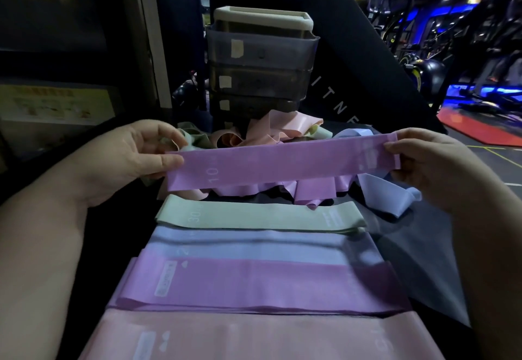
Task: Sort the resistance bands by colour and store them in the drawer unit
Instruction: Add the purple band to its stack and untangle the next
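Left hand (135, 159), right hand (432, 162) each pinch one end of purple band (282, 162), pulled flat, likely for laying on purple stack (254, 283) at 6 o'clock; drawer unit (260, 57) at 12.

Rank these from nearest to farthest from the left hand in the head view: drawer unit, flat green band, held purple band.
1. The purple band, its end pinched by the left hand.
2. The green band, flat, just below and right of that hand.
3. The drawer unit, at the back beyond the loose pile.
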A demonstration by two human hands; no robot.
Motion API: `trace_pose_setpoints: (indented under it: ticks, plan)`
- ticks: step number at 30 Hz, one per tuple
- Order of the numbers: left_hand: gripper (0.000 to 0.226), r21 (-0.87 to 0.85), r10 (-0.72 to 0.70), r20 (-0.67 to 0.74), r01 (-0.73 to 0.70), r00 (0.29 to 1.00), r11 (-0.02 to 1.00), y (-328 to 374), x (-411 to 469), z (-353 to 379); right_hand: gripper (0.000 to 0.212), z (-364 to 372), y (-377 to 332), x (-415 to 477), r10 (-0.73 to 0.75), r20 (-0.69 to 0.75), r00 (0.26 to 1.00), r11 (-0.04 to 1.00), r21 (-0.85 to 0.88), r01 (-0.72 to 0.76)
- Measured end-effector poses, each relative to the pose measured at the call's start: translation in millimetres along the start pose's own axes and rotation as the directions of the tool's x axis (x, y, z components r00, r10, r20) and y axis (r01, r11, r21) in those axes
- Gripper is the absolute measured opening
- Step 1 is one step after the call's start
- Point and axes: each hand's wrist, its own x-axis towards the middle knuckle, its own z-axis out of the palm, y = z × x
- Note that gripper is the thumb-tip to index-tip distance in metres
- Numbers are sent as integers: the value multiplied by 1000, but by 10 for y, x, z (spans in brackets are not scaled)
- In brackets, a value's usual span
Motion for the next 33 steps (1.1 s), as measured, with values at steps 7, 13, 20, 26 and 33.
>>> trace_pose_setpoints:
  ticks: [7,13,20,26,33]
  plan:
    - [71,246,-184,50,167,982,955,-46,-45,-163,18,-33,1,-25,29,158,987,996,-85,-16]
    - [79,270,-274,197,216,942,938,-76,-64,-234,64,-85,-14,-19,97,308,946,988,-144,-54]
    - [59,230,-406,433,337,805,913,-54,-159,-238,77,-153,-17,-99,351,511,785,881,-464,-92]
    - [47,310,-487,525,377,698,873,-14,-199,-231,71,-76,-26,-139,586,520,621,716,-691,-99]
    - [48,359,-523,529,383,668,851,34,-238,-259,65,-96,-44,-110,615,516,596,683,-726,-75]
